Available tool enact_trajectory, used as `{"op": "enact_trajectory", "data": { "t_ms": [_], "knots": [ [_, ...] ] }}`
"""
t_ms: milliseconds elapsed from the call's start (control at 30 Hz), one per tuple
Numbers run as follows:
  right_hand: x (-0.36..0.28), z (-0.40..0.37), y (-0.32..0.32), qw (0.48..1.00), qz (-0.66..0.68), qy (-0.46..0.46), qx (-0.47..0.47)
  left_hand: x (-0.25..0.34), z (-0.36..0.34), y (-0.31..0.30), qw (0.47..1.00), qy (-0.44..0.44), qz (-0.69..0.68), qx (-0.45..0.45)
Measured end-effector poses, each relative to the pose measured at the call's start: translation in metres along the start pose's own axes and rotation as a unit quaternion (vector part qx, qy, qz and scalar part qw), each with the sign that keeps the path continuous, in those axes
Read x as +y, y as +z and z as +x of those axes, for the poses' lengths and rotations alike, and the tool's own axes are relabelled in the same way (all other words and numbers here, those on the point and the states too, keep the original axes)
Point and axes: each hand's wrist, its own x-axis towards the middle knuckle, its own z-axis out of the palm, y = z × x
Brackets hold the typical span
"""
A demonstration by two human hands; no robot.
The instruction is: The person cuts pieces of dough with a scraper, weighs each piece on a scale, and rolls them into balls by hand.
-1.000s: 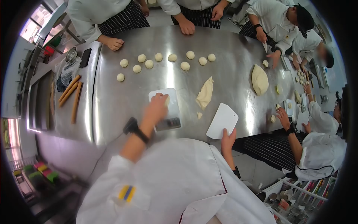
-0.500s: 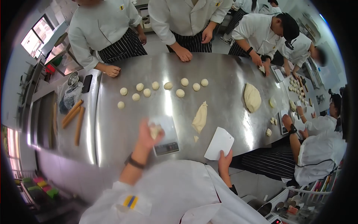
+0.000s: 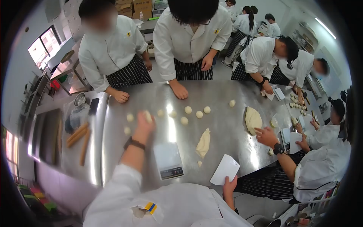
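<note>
My left hand (image 3: 143,125), smeared by motion, is over the left part of the row of dough balls (image 3: 188,109). A pale lump of dough (image 3: 148,116) shows at its fingertips, and the hand hides some of the balls. At the table's front edge my right hand (image 3: 229,185) grips a white dough scraper (image 3: 224,170) by its near end. Between my arms lies a kitchen scale (image 3: 168,160) with a bare plate. A long piece of dough (image 3: 203,143) rests right of the scale, with a small scrap (image 3: 199,164) just below it.
A large dough mass (image 3: 253,120) lies to the right, near a co-worker's hand (image 3: 267,137). Rolling pins (image 3: 84,147), a phone (image 3: 94,106) and a metal bowl (image 3: 79,99) are at left. Two people stand across the steel table (image 3: 124,159); one rests a hand (image 3: 178,89) on it.
My left hand has moved from above the scale, away from me, to the dough balls. A ball now lies farther right. The co-worker's hand has reached toward the large dough. My view has tilted up.
</note>
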Motion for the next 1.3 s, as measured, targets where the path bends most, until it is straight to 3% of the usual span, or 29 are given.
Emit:
{"op": "enact_trajectory", "data": {
  "t_ms": [200,267,333,367,400,433,500,567,633,733,833,867,900,967,1000,1167,1267,1300],
  "knots": [
    [0.004,-0.008,-0.001,0.998,0.040,0.042,0.014,0.139,0.045,0.070,0.986,-0.112,-0.035,-0.115],
    [0.004,-0.013,-0.002,0.996,0.075,0.037,0.007,0.188,-0.008,0.090,0.979,-0.147,-0.030,-0.138],
    [-0.010,-0.016,-0.002,0.996,0.069,0.054,0.003,0.267,-0.077,0.124,0.926,-0.309,-0.175,-0.128],
    [-0.011,-0.018,0.002,0.996,0.069,0.043,0.022,0.264,-0.103,0.129,0.922,-0.326,-0.164,-0.130],
    [-0.016,-0.017,-0.001,0.998,0.050,0.042,0.001,0.255,-0.131,0.131,0.932,-0.300,0.016,-0.204],
    [-0.020,-0.018,0.000,0.998,0.051,0.038,0.004,0.243,-0.158,0.133,0.905,-0.260,0.190,-0.277],
    [-0.004,-0.013,-0.002,0.999,0.019,0.050,0.009,0.202,-0.221,0.131,0.795,-0.126,0.358,-0.474],
    [-0.004,-0.009,0.000,1.000,0.012,0.019,0.000,0.189,-0.298,0.134,0.667,0.014,0.457,-0.588],
    [-0.024,-0.009,-0.004,1.000,-0.003,0.012,-0.007,0.190,-0.352,0.134,0.595,0.169,0.466,-0.632],
    [-0.028,-0.009,-0.015,0.999,-0.027,-0.005,-0.021,0.175,-0.385,0.140,0.572,0.218,0.481,-0.627],
    [-0.033,-0.013,-0.028,0.998,-0.050,-0.017,-0.032,0.147,-0.385,0.145,0.560,0.212,0.504,-0.623],
    [-0.034,-0.015,-0.032,0.997,-0.060,-0.023,-0.039,0.139,-0.385,0.141,0.614,0.233,0.465,-0.593],
    [-0.031,-0.016,-0.035,0.997,-0.061,-0.023,-0.038,0.147,-0.385,0.144,0.614,0.234,0.464,-0.594],
    [-0.022,-0.018,-0.040,0.995,-0.067,-0.065,-0.022,0.175,-0.378,0.156,0.695,0.159,0.478,-0.513],
    [-0.023,-0.020,-0.042,0.996,-0.067,-0.062,-0.019,0.177,-0.376,0.157,0.736,0.191,0.448,-0.470],
    [-0.024,-0.025,-0.051,0.997,-0.054,-0.052,-0.002,0.163,-0.367,0.163,0.743,0.206,0.454,-0.447],
    [-0.035,-0.022,-0.048,0.996,-0.071,-0.047,-0.020,0.151,-0.365,0.167,0.738,0.146,0.476,-0.456],
    [-0.038,-0.019,-0.045,0.996,-0.072,-0.048,-0.021,0.150,-0.366,0.167,0.775,0.167,0.460,-0.400]
  ]
}}
